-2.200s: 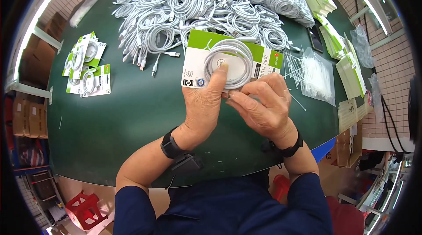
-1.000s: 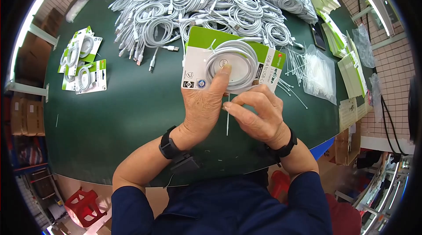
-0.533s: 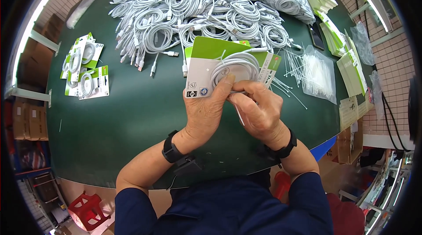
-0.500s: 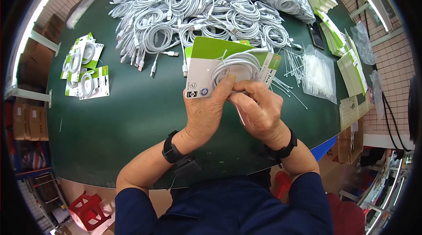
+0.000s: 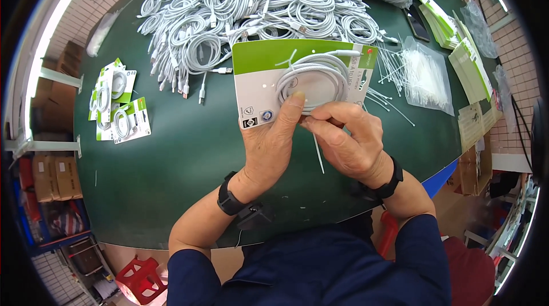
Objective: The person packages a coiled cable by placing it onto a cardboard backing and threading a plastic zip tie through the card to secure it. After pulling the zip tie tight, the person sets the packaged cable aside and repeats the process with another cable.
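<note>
A green and white cardboard card (image 5: 249, 80) is held up over the table, with a coiled white USB cable (image 5: 342, 80) lying against its face. My left hand (image 5: 270, 143) grips the card from below, thumb pressed on the lower part of the coil. My right hand (image 5: 355, 144) is closed in a pinch at the coil's lower edge, on a thin white cable tie (image 5: 319, 154) whose tail hangs down between the hands. Another tie (image 5: 290, 60) loops round the coil's upper left, its end sticking up. My right fingers hide the lower tie's head.
A large heap of coiled white cables (image 5: 229, 6) covers the table's far side. Finished carded cables (image 5: 123, 123) lie at left. Loose cable ties (image 5: 389, 80), a bag of ties (image 5: 428, 77), a phone (image 5: 417, 23) and stacks of green-white cards (image 5: 470, 71) are at right.
The whole view has shifted slightly. The card has tilted a little, and my right fingers have moved slightly on the tie, whose tail now hangs longer and straighter below the card.
</note>
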The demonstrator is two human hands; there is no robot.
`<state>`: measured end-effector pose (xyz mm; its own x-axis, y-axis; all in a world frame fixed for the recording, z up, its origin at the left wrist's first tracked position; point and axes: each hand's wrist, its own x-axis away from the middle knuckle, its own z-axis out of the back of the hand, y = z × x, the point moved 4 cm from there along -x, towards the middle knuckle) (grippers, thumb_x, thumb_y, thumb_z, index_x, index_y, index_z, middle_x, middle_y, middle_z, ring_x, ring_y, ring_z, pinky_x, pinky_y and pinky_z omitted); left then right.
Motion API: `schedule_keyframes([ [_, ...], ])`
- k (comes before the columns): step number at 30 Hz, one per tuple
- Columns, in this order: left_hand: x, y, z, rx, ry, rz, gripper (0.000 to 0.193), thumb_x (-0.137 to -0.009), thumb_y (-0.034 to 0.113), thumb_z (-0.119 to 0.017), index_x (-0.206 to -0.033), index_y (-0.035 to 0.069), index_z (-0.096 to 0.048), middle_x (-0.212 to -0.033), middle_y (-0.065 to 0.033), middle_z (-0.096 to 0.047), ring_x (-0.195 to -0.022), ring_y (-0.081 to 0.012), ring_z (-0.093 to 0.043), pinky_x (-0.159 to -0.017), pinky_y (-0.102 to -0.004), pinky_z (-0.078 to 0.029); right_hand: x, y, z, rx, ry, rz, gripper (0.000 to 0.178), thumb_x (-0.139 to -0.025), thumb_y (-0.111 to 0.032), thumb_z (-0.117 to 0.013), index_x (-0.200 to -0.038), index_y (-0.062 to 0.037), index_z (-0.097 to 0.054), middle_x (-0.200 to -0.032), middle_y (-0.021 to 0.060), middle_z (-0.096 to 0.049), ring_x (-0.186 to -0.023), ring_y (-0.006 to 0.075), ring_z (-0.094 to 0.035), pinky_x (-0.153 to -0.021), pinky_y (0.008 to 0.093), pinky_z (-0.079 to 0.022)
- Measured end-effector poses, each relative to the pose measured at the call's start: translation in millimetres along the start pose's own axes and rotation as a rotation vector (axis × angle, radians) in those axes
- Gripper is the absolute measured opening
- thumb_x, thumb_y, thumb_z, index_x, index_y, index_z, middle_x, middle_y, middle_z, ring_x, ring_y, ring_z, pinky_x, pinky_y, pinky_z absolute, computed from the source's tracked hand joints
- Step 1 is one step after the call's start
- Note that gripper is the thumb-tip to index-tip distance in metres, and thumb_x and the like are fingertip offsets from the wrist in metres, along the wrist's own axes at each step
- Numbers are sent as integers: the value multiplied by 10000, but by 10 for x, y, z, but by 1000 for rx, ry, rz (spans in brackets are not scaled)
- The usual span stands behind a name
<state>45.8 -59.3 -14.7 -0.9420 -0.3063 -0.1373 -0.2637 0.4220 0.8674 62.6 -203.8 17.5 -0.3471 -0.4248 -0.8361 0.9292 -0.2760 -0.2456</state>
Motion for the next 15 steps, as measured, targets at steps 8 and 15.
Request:
schedule_keyframes([
  [8, -2, -35, -26, 64, 33, 68, 396, -990, 86, -656, -1352, 27, -505, -1223, -78, -612, -993, -146, -635, -755, -277, -574, 37, -20, -16, -15, 43, 65, 230, -691, 0, -751, -915, -7, -700, -938, 78, -676, -676, 180, -671, -532, 285, -533],
  [15, -19, -124, 45, 124, 7, 140, 385, -993, 96, -655, -1343, 36, -506, -1219, -90, -614, -994, -162, -647, -745, -299, -590, 28, -75, 9, -65, 51, 51, 254, -691, 19, -778, -929, -14, -698, -946, 83, -666, -665, 190, -664, -532, 295, -533],
])
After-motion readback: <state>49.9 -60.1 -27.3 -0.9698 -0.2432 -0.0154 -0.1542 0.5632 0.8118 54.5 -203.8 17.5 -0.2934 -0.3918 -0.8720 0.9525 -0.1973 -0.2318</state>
